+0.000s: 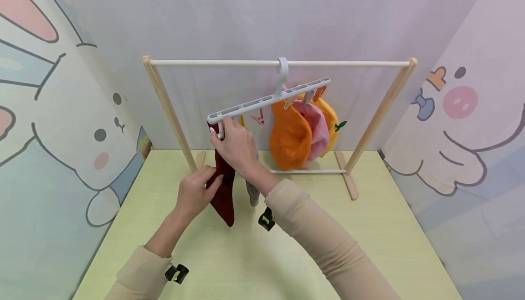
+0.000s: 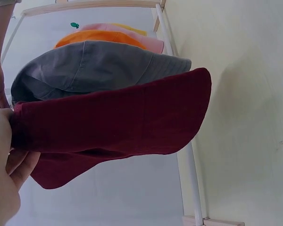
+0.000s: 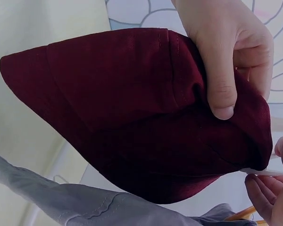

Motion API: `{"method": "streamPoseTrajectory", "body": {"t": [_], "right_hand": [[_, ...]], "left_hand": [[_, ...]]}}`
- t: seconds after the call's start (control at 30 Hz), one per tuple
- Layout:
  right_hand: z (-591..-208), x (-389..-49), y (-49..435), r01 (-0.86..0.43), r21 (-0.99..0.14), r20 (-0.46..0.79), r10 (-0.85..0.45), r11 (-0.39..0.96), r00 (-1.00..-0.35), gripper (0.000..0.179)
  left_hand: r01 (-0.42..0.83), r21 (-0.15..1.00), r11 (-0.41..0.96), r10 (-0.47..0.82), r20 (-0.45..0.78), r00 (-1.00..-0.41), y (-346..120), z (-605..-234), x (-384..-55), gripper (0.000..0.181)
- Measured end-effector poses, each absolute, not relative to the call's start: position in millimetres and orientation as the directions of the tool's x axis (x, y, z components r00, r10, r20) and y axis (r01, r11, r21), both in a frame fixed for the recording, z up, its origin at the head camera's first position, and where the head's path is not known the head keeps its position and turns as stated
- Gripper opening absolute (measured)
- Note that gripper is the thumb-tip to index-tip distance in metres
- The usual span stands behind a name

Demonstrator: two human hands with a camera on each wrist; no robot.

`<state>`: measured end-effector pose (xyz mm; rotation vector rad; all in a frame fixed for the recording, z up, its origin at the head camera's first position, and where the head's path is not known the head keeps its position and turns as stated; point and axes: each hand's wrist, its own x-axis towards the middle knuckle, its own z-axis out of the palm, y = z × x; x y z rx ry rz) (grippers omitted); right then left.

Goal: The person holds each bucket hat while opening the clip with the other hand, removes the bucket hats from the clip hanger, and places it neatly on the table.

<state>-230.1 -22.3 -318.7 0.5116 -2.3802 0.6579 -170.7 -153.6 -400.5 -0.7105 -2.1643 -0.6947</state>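
Observation:
A dark red bucket hat (image 1: 223,204) hangs folded under the low left end of the white clip hanger (image 1: 246,106). My left hand (image 1: 197,193) holds its cloth from the side, the thumb (image 3: 221,96) lying over the fabric in the right wrist view. At the hanger's end my right hand (image 1: 238,147) pinches a white clip (image 1: 220,131) at the top edge of the hat. Just to the right, partly behind my right hand, hangs a grey bucket hat (image 2: 99,68) on a yellow clip (image 1: 242,120).
The hanger hooks over the white bar of a wooden rack (image 1: 213,63) and tilts down leftward. An orange hat (image 1: 289,138), a pink hat (image 1: 317,129) and a yellow hat (image 1: 331,115) hang on its right half. A pink clip (image 1: 259,117) dangles mid-hanger. Below lies the pale table (image 1: 287,254).

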Motion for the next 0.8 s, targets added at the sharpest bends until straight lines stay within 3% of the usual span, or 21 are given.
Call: {"method": "streamPoseTrajectory", "body": {"t": [0.8], "right_hand": [[-323.5, -233.3, -18.8, -0.522, -0.328, 0.695, -0.173, 0.787, -0.698, 0.017]], "left_hand": [[0.647, 0.227, 0.728, 0.279, 0.763, -0.582, -156.3, -405.3, -175.3, 0.009]]}}
